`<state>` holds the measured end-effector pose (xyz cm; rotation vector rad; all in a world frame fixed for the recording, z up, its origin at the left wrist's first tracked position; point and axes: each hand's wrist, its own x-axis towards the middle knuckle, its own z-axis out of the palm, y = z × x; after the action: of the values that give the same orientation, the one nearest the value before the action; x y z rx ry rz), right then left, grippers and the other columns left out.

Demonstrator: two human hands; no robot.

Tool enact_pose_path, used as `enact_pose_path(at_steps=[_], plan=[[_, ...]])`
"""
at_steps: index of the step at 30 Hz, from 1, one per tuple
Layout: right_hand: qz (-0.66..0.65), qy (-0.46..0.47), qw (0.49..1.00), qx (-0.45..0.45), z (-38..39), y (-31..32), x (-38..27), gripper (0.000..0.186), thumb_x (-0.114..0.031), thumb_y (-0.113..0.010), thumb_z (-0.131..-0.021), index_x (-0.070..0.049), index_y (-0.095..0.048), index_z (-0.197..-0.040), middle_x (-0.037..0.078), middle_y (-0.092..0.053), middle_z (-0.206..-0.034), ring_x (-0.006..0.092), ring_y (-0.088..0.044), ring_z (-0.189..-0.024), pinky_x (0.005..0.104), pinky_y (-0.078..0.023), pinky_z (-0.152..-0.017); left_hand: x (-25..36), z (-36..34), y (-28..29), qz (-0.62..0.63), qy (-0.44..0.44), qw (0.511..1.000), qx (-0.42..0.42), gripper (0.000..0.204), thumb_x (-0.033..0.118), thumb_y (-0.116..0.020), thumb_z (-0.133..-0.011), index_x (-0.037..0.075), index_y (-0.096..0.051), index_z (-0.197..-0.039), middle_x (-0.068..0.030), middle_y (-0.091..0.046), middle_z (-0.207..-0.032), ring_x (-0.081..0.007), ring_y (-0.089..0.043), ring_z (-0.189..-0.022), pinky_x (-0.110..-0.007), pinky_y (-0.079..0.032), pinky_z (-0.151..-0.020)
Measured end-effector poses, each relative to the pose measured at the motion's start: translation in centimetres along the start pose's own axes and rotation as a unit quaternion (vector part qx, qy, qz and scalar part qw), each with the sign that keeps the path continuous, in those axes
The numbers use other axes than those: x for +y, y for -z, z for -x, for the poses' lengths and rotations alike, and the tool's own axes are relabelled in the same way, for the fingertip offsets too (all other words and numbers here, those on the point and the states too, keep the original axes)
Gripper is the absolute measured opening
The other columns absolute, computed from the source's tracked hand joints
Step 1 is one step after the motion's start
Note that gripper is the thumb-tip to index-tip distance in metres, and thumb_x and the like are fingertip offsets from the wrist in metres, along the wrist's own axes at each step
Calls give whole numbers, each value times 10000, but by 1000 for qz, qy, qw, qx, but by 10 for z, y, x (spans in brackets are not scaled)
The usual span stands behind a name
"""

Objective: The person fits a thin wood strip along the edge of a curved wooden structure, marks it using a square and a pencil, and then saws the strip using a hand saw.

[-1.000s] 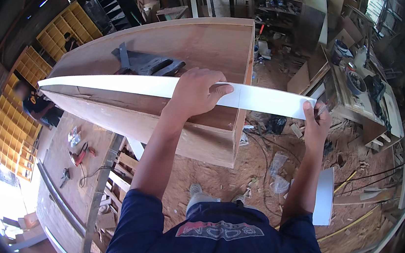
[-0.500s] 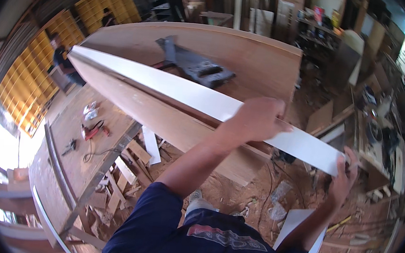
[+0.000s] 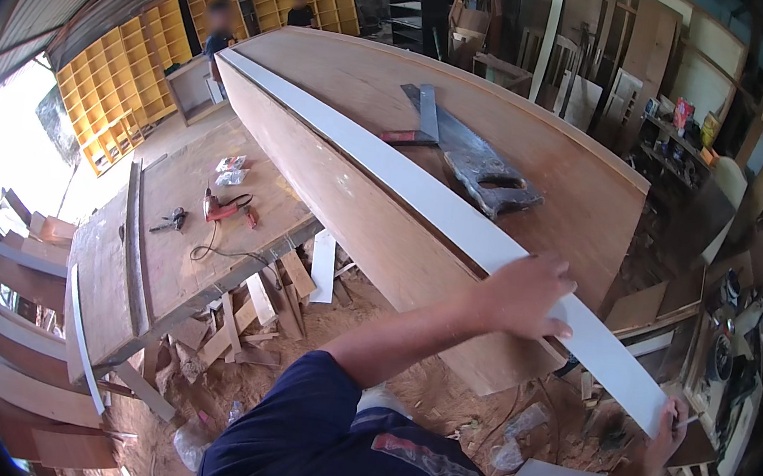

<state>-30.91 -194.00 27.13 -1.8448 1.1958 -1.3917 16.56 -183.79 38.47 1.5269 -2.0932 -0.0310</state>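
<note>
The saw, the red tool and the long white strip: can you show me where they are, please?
Saw (image 3: pixel 462 144): head view, on the grey blade.
Red tool (image 3: pixel 216 209): head view, on its red body.
White strip (image 3: pixel 423 196): head view, on its flat face.

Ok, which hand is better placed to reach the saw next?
Likely the left hand: it's on the white strip, nearer the saw; the right hand is farther off, at the strip's end.
</note>
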Motion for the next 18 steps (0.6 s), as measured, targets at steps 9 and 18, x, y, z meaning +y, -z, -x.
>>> enact_pose_path(at_steps=[9,18], plan=[[32,30,999,17,3,15,35,307,-267,-681,-1062,20,-688,-1172,52,-641,-1065,172,-573,-995,333,-468,-912,10,0,-11,6,2,1000,11,663,520,-776,-881,-72,-723,-1175,-233,-636,-1175,-391,-587,-1214,-496,-517,-1028],[253,3,964,86,-43,10,-120,500,-381,-604,-1109,40,-660,-1372,199,-692,-1340,305,-642,-1243,402,-466,-1091,4,7,-16,24,-28,994,99,555,463,-733,-934,-37,-738,-1176,-180,-628,-1098,-357,-614,-1115,-469,-559,-935]])
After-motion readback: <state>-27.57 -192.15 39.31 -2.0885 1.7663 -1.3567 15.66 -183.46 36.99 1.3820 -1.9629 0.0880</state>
